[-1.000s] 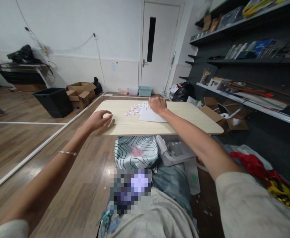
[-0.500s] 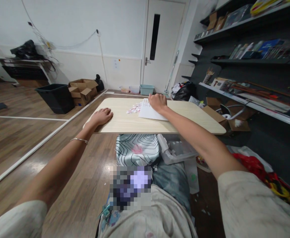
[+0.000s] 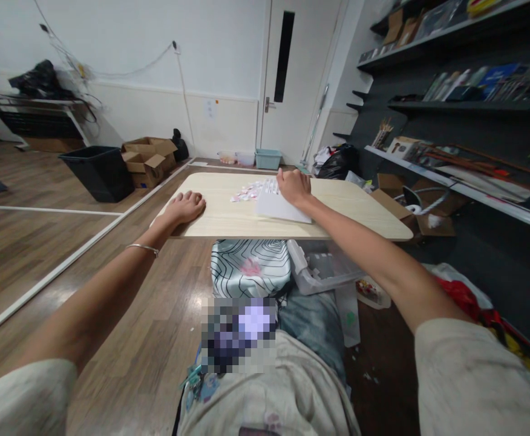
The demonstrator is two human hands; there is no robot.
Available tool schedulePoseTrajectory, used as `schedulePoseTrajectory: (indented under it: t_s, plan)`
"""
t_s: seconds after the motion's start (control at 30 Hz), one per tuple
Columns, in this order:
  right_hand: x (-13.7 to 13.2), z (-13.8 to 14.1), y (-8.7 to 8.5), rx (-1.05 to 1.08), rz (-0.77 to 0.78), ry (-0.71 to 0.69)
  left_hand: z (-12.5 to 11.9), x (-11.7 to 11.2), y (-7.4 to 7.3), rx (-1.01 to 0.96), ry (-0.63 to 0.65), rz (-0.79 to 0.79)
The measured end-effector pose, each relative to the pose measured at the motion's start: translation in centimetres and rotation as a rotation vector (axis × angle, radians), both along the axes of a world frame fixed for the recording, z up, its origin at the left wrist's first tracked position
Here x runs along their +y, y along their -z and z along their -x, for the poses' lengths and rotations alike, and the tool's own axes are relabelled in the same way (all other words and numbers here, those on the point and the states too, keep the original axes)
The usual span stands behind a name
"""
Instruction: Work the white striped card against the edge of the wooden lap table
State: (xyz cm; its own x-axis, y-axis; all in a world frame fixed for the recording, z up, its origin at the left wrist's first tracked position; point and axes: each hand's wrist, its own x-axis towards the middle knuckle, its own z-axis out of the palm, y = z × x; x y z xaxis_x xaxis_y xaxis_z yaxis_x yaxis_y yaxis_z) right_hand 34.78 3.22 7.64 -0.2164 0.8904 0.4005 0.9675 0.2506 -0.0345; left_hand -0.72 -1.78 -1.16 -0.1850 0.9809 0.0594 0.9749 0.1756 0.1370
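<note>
A white-walled room: on the pale table [image 3: 224,223], a white sheet [image 3: 276,209] lies near the centre under the right hand [image 3: 294,186].
The left hand [image 3: 186,208] rests palm down at nine o'clock on the table, fingers slightly apart, a bracelet [image 3: 144,247] on its wrist; the right hand, at the sheet's one o'clock, has its fingers curled together, though I cannot tell whether they are clamped on the paper. Pinkish scraps [image 3: 247,192] lie in a loose heap at the sheet's ten o'clock. Beyond the table, a door [image 3: 305,79] stands at twelve, a black bin [image 3: 99,174] at ten, shelving [image 3: 510,133] at two. Below the near edge, patterned cloth [image 3: 250,269] shows at seven, beside a clear box [image 3: 313,280] at five.
</note>
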Motion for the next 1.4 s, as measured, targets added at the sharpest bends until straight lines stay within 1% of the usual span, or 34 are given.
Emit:
schedulePoseTrajectory:
  t_s: [0.07, 0.13, 0.43, 0.7, 0.8, 0.97, 1.03, 1.17, 1.3, 1.4]
  plan:
    - [0.1, -0.1, 0.5, 0.0, 0.03, 0.035, -0.2, 0.1, 0.0, 0.011, -0.053, 0.033]
    - [-0.1, -0.1, 0.9, -0.015, 0.056, 0.03, -0.3, 0.2, -0.1, 0.014, -0.088, 0.049]
    - [-1.8, -0.3, 1.4, -0.057, 0.07, -0.032, -0.5, 0.2, -0.9, 0.036, -0.065, 0.116]
    - [-2.0, -1.5, 2.2, -0.101, 0.057, -0.103, -0.3, -0.4, -0.2, 0.032, -0.046, 0.039]
    - [-1.7, -2.1, 2.3, -0.072, 0.078, -0.044, -0.4, -0.6, -0.2, 0.031, -0.044, 0.023]
    - [0.0, -3.1, 3.0, -0.006, 0.113, 0.14, -0.8, -1.1, -0.7, 0.035, -0.043, 0.03]
    - [0.6, -3.1, 3.2, 0.007, 0.116, 0.167, -0.8, -1.1, -0.8, 0.031, -0.046, 0.023]
    - [0.4, -2.3, 3.3, 0.003, 0.12, 0.12, -0.8, -1.1, -0.6, 0.01, -0.055, -0.006]
    - [-1.2, -1.4, 3.4, -0.048, 0.165, 0.019, -0.5, -0.9, -0.2, 0.017, -0.059, -0.008]
    - [-2.2, -1.0, 3.6, -0.066, 0.189, -0.028, -0.3, -0.8, 0.0, 0.028, -0.056, -0.012]
